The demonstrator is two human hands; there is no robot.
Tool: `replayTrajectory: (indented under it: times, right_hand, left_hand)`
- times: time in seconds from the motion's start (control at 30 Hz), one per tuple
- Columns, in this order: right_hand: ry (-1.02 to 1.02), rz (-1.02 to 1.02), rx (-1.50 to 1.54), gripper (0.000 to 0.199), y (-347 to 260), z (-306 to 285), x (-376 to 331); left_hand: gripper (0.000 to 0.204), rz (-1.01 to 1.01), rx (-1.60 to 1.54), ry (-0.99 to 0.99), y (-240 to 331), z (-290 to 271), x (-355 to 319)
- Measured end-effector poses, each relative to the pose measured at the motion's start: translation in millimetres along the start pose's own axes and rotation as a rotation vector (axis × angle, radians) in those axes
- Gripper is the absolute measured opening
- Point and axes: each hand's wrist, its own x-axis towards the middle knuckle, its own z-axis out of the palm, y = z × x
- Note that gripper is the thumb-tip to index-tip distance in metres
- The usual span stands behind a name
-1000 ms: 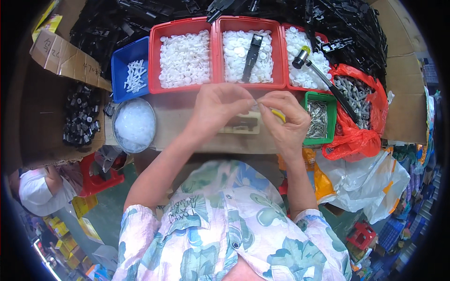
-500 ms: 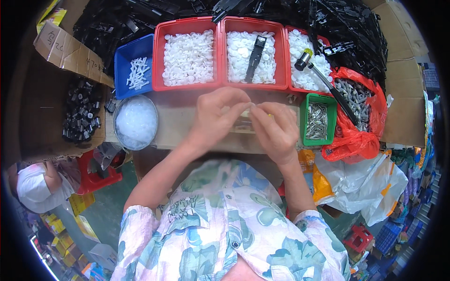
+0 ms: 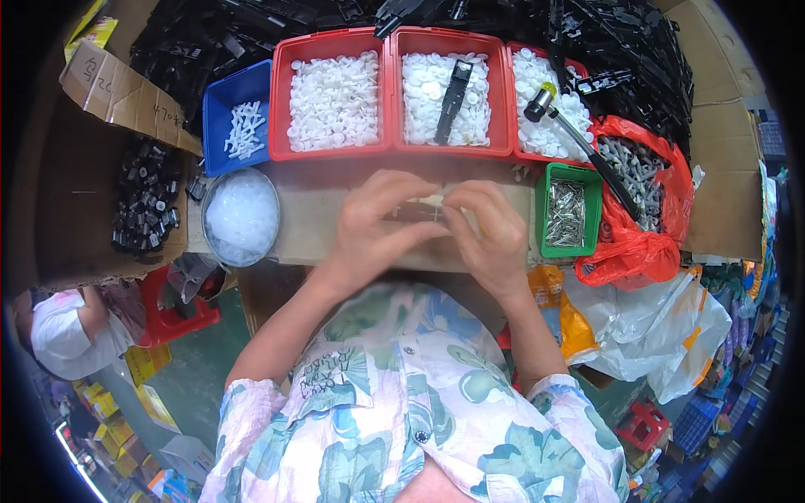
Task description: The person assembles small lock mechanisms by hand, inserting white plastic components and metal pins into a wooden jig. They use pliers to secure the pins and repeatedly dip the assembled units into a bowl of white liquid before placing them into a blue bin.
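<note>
— What are the hands doing?
— The left hand [image 3: 373, 226] and right hand [image 3: 490, 230] meet over the bench [image 3: 310, 222], fingertips pinched together on a small pale part [image 3: 433, 201] between them.
— And around them?
— Red bins of white caps [image 3: 335, 101] at twelve o'clock, a green tray of metal pins [image 3: 568, 214] at three, a round bowl of clear pieces [image 3: 241, 216] at nine.

The red bins [image 3: 335, 44] are smooth, shiny plastic. The bowl [image 3: 241, 216] is shiny metal. The counter [image 3: 310, 218] looks like dull brown cardboard. The red bag [image 3: 637, 251] is thin, glossy plastic.
</note>
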Motion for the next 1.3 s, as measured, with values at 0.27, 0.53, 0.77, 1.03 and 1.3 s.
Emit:
replayTrajectory:
  times: [0.27, 0.53, 0.77, 1.03, 1.3]
  right_hand:
    - [-0.121, -0.05, -0.04, 0.017, -0.2, 17.5, -6.3]
    - [-0.224, -0.039, -0.215, 0.014, 4.6, 26.8, -7.9]
    - [-0.243, -0.038, -0.204, 0.013, 9.7, 30.0, -7.3]
    - [-0.309, -0.015, -0.185, 0.014, 8.6, 24.2, -3.4]
    - [-0.289, -0.058, -0.199, 0.017, 11.9, 24.4, -9.8]
  left_hand:
    - [0.036, 0.252, 0.351, 0.013, -24.5, -19.2, -10.0]
    - [0.033, 0.432, 0.678, -0.016, -33.5, -23.3, -31.1]
    - [0.032, 0.528, 0.876, -0.106, -39.9, -22.8, -34.8]
    - [0.027, 0.69, 1.052, -0.219, -34.8, -27.8, -28.9]
    - [0.028, 0.839, 1.115, -0.323, -39.6, -31.2, -22.5]
